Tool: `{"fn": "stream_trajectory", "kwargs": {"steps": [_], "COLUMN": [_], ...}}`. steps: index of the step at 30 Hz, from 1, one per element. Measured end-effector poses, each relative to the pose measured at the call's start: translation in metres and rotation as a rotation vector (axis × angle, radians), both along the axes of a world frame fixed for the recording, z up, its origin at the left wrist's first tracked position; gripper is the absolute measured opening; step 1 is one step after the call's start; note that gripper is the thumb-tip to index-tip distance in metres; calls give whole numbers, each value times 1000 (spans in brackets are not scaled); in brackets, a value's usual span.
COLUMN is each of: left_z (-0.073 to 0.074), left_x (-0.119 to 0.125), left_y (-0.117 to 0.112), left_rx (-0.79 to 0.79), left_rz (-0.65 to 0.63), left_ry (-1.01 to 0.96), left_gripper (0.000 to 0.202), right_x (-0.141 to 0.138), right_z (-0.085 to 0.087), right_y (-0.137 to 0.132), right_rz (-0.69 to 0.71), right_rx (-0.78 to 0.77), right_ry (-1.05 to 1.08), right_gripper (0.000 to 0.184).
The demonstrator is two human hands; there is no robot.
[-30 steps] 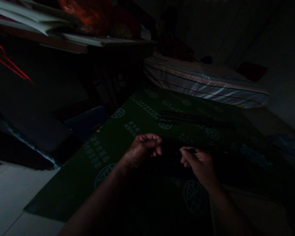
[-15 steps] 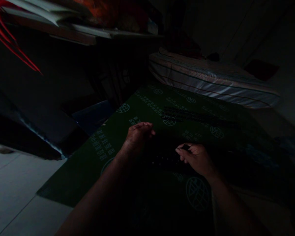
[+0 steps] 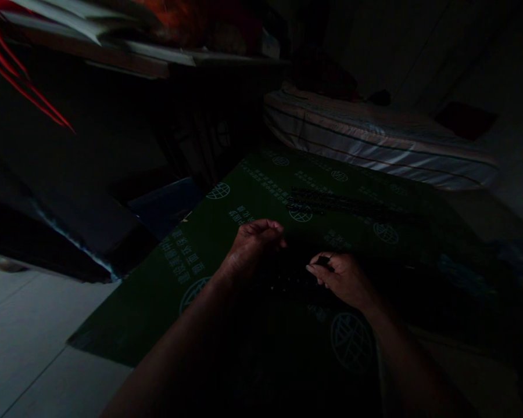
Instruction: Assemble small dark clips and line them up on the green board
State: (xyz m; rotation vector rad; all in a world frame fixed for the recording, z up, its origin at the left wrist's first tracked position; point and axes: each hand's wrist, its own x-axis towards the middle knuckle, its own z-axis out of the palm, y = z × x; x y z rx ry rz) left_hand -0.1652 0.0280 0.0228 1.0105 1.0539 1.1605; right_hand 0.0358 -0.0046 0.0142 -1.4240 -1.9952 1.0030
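Note:
Both hands are over a green printed board (image 3: 226,232) in very dim light. My left hand (image 3: 259,241) is closed in a pinch; whatever lies between its fingertips is too dark to see. A short way to the right, my right hand (image 3: 337,274) pinches a small dark piece (image 3: 325,262) between thumb and forefinger, its kind unclear. Beneath and between the hands lies a black area with several tiny pale specks (image 3: 283,286). Farther back on the board rests a bundle of long dark strips (image 3: 348,206).
A cluttered table or shelf (image 3: 192,57) stands at the upper left, with red cords (image 3: 35,87) hanging from it. Behind the board is a striped mattress (image 3: 375,136). A blue object (image 3: 165,203) sits left of the board, above pale floor tiles (image 3: 21,337).
My left hand has moved slightly to the right, and my right hand slightly to the left, so they are closer together. The small dark piece stays in my right hand.

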Motion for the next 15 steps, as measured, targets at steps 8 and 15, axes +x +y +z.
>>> {"fn": "stream_trajectory", "kwargs": {"steps": [8, 15], "left_z": [-3, -5], "left_x": [13, 20], "left_y": [-13, -12], "left_rx": [374, 589], "left_rz": [-297, -494], "left_ry": [506, 892], "left_gripper": [18, 20], "right_x": [-10, -16], "right_z": [-7, -16], "right_y": [-4, -2], "right_rz": [-153, -254], "right_rx": [75, 205], "right_ry": [27, 29], "right_gripper": [17, 6]}}
